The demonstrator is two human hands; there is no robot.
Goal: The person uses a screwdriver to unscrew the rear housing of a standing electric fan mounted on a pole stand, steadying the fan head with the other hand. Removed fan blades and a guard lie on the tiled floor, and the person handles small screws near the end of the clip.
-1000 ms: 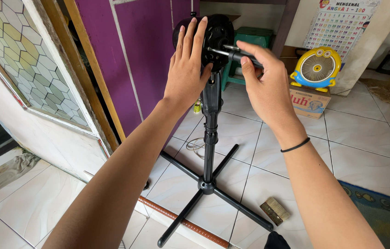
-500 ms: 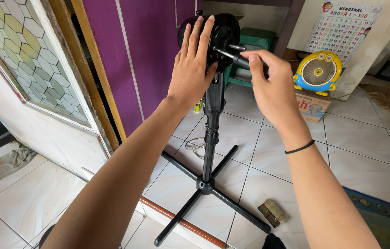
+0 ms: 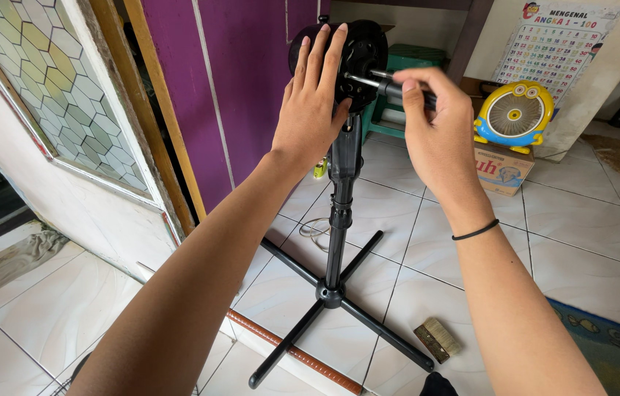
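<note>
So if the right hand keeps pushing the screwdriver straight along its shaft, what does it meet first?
The right hand points the screwdriver at the black fan motor housing. Its tip looks already at the housing's face, which the left hand braces; depth is unclear.

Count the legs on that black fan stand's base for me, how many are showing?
4. One leg runs toward the near left, one toward the near right, one to the far left, one to the far right, all meeting at the hub.
</note>
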